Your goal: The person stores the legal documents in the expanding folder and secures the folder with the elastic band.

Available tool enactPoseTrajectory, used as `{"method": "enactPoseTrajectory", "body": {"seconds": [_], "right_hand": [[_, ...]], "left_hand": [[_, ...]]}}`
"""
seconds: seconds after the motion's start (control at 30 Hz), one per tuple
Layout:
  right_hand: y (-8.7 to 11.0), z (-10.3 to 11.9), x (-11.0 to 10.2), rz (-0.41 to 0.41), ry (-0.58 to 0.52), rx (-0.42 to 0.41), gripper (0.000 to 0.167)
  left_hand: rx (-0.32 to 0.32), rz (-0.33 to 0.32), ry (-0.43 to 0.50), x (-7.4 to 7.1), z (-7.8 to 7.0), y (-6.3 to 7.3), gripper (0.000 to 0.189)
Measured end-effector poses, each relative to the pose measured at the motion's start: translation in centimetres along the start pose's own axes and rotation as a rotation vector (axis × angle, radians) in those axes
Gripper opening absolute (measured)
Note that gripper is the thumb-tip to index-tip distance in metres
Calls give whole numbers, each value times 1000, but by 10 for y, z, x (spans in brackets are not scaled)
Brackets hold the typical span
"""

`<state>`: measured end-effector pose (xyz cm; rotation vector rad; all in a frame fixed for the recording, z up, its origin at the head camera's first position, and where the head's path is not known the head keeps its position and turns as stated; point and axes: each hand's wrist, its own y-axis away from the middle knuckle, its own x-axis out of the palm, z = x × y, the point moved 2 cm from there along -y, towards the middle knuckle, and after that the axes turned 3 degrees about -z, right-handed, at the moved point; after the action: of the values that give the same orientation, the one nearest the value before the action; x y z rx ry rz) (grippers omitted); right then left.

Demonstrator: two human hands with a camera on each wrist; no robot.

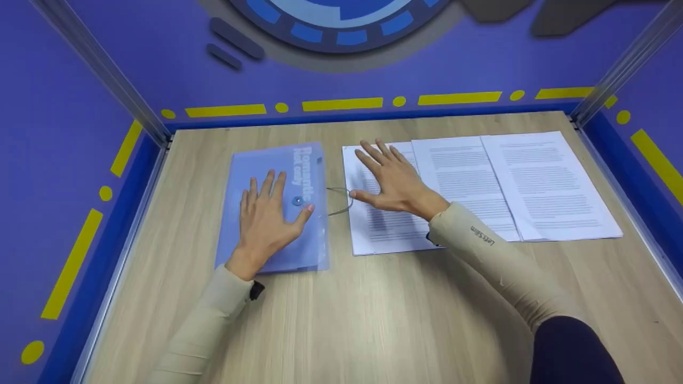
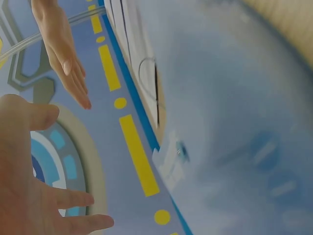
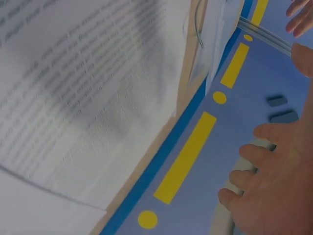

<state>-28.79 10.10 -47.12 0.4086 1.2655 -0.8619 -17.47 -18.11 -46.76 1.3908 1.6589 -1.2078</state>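
Observation:
A translucent blue document folder (image 1: 299,245) with white lettering lies at the left of the table. It has a round button (image 1: 298,201), and a thin cord loop (image 1: 341,212) sticks out past its right edge. Above the folder my left hand (image 1: 265,218) is spread, its fingers straight and holding nothing; the left wrist view shows a gap between palm and folder. My right hand (image 1: 397,184), also spread and holding nothing, hovers over the leftmost printed sheets (image 1: 384,229). Its thumb overlaps the cord loop in the head view.
Beside those sheets lie a middle set of printed papers (image 1: 464,181) and a right-hand set (image 1: 549,181), overlapping in a row. Blue panels (image 1: 341,80) with yellow marks wall in the wooden table (image 1: 331,320) at the back and sides.

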Motion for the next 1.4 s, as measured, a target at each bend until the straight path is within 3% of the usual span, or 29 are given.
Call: {"method": "enactPoseTrajectory", "body": {"seconds": [0.43,0.87,1.2,1.4], "right_hand": [[-6,19,41,95,-26,-85,104],[-13,35,69,193,58,-174,105],[-19,42,79,246,119,-199,104],[-21,43,83,298,145,-177,104]], "left_hand": [[-1,106,-17,28,-7,22,98],[30,124,-73,51,-15,35,97],[-6,162,-116,57,-20,38,92],[2,139,-126,56,-21,39,83]]}}
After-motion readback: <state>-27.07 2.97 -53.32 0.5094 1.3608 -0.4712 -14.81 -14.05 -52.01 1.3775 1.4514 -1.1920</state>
